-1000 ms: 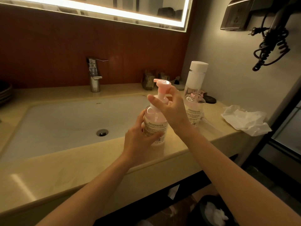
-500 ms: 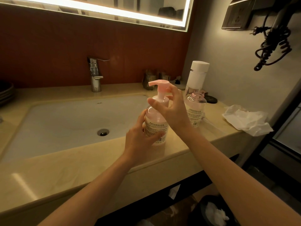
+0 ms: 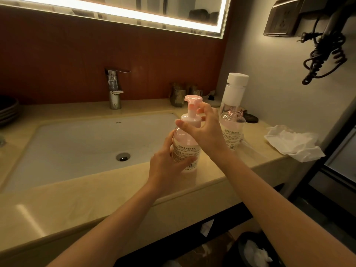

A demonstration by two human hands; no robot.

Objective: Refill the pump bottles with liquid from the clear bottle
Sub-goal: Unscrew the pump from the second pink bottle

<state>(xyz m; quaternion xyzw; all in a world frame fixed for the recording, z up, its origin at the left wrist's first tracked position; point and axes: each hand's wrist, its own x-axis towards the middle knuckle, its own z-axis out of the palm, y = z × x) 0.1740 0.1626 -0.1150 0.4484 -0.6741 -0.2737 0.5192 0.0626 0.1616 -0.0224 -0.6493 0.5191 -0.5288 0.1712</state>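
Pump bottle (image 3: 185, 151): stands upright on the surface (image 3: 92, 205), on the front ledge at the right corner of the sink (image 3: 73, 143), its pale pink liquid reaching up near the shoulder.
Left hand (image 3: 165, 166): grip closed round the lower body of the pump bottle, thumb across the label and fingers behind.
Right hand (image 3: 207, 132): comes in from above, grip closed on the collar of the pink pump (image 3: 192, 101), thumb in front and fingers curled behind the neck.
Open bottle (image 3: 232, 132): same kind, no pump in its threaded neck, standing just right of the right hand.
Clear bottle (image 3: 234, 91): taller, white cap on, upright directly behind the open bottle.
Tissue (image 3: 294, 143): crumpled at the right end of the surface.
Tap (image 3: 114, 89): behind the sink.
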